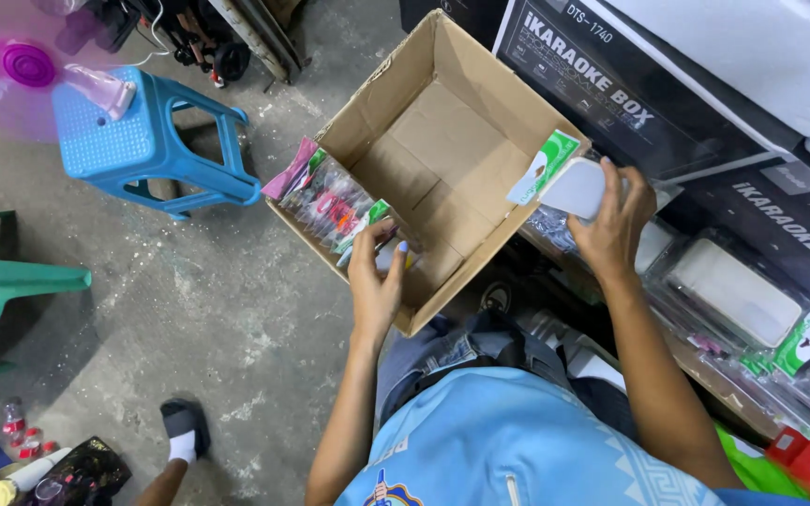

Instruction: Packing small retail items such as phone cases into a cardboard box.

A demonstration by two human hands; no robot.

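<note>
On the person's lap, an open cardboard box (442,141) is being handled with both hands.

Nearest, the left hand (377,281) rests with fingers curled narrowly on the packets (335,206) standing in a row along the box's left wall; whether it grips one I cannot tell. Right of it, at the box's right rim, the right hand (611,225) holds a white packaged item (574,187) with a green card top. Beyond, on the concrete floor (217,309), stands a blue plastic stool (142,141).
</note>
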